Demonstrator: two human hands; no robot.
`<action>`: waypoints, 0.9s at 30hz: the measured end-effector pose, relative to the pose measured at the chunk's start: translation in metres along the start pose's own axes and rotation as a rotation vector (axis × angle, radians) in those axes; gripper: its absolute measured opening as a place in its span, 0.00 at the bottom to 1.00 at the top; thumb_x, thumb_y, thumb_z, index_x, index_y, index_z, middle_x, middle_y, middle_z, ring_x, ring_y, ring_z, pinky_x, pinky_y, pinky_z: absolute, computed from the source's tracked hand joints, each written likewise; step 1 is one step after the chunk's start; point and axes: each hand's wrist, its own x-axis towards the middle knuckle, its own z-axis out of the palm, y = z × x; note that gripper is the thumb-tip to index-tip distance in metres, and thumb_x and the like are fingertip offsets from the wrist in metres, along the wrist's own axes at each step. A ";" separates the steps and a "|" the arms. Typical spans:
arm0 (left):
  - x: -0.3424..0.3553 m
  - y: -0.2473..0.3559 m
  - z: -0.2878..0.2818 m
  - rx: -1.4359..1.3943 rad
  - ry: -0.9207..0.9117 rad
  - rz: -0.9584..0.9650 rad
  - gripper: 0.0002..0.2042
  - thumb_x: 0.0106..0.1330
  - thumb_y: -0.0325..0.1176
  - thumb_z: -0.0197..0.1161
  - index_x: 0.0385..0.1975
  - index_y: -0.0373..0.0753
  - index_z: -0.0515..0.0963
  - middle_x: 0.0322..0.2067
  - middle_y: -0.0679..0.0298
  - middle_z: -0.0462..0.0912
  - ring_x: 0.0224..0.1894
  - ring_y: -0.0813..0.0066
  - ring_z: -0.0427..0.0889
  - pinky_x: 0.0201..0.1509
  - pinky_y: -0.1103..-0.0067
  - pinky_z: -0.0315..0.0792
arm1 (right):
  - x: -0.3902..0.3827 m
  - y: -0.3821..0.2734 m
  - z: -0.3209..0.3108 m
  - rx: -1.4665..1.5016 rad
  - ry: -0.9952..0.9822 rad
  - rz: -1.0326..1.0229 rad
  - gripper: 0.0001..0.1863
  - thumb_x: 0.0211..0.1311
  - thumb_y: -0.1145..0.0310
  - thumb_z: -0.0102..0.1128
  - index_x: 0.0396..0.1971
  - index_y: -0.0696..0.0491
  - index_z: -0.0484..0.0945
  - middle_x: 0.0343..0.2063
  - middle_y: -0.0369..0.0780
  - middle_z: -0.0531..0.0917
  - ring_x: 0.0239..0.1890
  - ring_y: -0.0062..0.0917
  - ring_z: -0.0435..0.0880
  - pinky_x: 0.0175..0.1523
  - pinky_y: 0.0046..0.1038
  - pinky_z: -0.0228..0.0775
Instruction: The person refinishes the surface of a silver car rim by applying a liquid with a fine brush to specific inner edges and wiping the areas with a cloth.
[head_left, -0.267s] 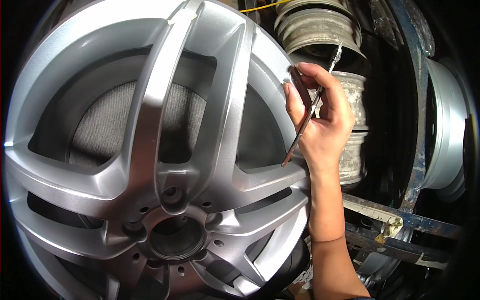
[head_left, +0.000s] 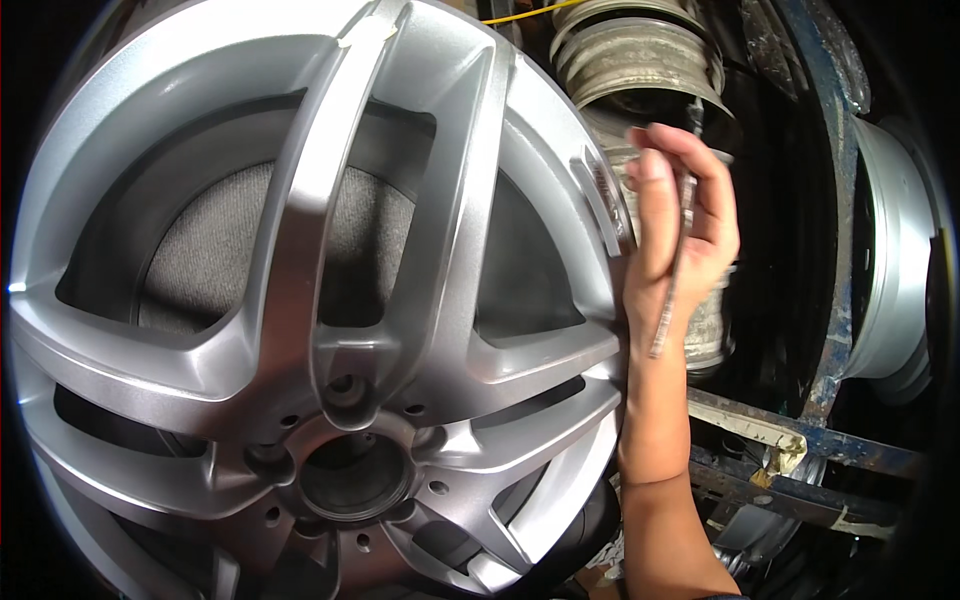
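My right hand [head_left: 690, 215] is closed round a thin, dark, rod-like spatula [head_left: 671, 285], held nearly upright beside the wheel's right edge. Its lower end hangs down past my wrist, while its upper end [head_left: 696, 115] shows above the fingers, blurred by motion. A large silver alloy wheel rim [head_left: 465, 250] fills the left and middle of the view, its spokes and hub facing up. The hand is just off the rim's outer edge; whether the forearm touches the rim, I cannot tell. My left hand is out of view.
Behind my hand, dull, worn wheel rims [head_left: 640, 60] are stacked. A blue, scuffed metal frame [head_left: 835, 300] runs along the right, with another silver rim [head_left: 895, 260] beyond it. Grey ribbed material [head_left: 210, 255] shows through the spokes.
My right hand has moved to the right, away from the rim's edge, taking the spatula with it. The spatula has turned more upright. The wheel rim has stayed put.
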 end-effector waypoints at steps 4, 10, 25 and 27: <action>0.008 0.003 0.022 -0.047 0.067 -0.004 0.20 0.80 0.45 0.44 0.64 0.40 0.64 0.50 0.37 0.74 0.47 0.56 0.75 0.52 0.67 0.72 | -0.005 0.004 -0.012 0.197 0.057 0.015 0.17 0.75 0.70 0.55 0.57 0.64 0.76 0.41 0.47 0.86 0.39 0.21 0.83 0.39 0.22 0.71; 0.008 0.001 0.023 -0.092 0.076 0.008 0.20 0.81 0.44 0.43 0.64 0.39 0.65 0.49 0.37 0.73 0.48 0.56 0.74 0.52 0.67 0.71 | -0.017 0.002 -0.020 0.166 -0.014 -0.083 0.18 0.71 0.71 0.61 0.55 0.65 0.79 0.32 0.40 0.84 0.27 0.14 0.77 0.34 0.15 0.69; 0.010 0.002 0.029 -0.098 0.115 0.012 0.20 0.80 0.44 0.46 0.63 0.39 0.66 0.49 0.37 0.73 0.48 0.57 0.74 0.51 0.68 0.72 | -0.023 0.002 -0.020 0.107 -0.088 -0.066 0.09 0.59 0.81 0.67 0.37 0.61 0.76 0.32 0.41 0.84 0.28 0.14 0.80 0.35 0.16 0.73; 0.010 0.003 0.030 -0.091 0.120 0.000 0.20 0.80 0.44 0.45 0.63 0.38 0.66 0.49 0.36 0.73 0.47 0.56 0.75 0.51 0.68 0.72 | -0.024 0.003 -0.020 0.100 -0.086 -0.060 0.09 0.59 0.81 0.68 0.36 0.61 0.76 0.32 0.40 0.84 0.28 0.14 0.80 0.35 0.16 0.73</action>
